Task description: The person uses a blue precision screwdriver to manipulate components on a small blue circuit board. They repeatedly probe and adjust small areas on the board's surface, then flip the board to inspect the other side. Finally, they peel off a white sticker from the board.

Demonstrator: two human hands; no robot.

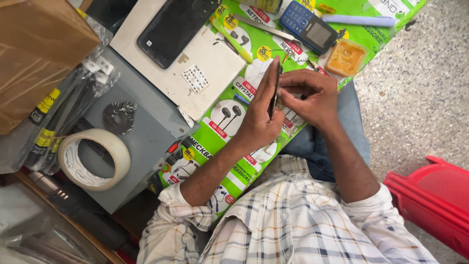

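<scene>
While a brown cardboard box (36, 54) fills the upper left corner, a bright green printed sheet (215, 134) with pictures of earphones and red and yellow label patches runs slantwise across the desk (146, 142) and over the person's lap; a white board (205, 58) lies above it carrying a black smartphone (173, 27) face up and a small dotted white sticker; clear bags of black cables (58, 122) with yellow labels lean at the left; a roll of pale tape (95, 159) rests on the grey surface beside a small dark toothed disc (118, 116); a red plastic stool (432, 200) stands at the lower right. The left hand (259, 115) is raised with fingers clamped on a thin dark phone part (275, 93) held edge-on above the green sheet; the right hand (310, 95) curls against it from the other side, fingertips pinched on its edge. A blue keypad phone (310, 25) lies near the top; beside it a small clear tray (346, 57) holds something orange.
</scene>
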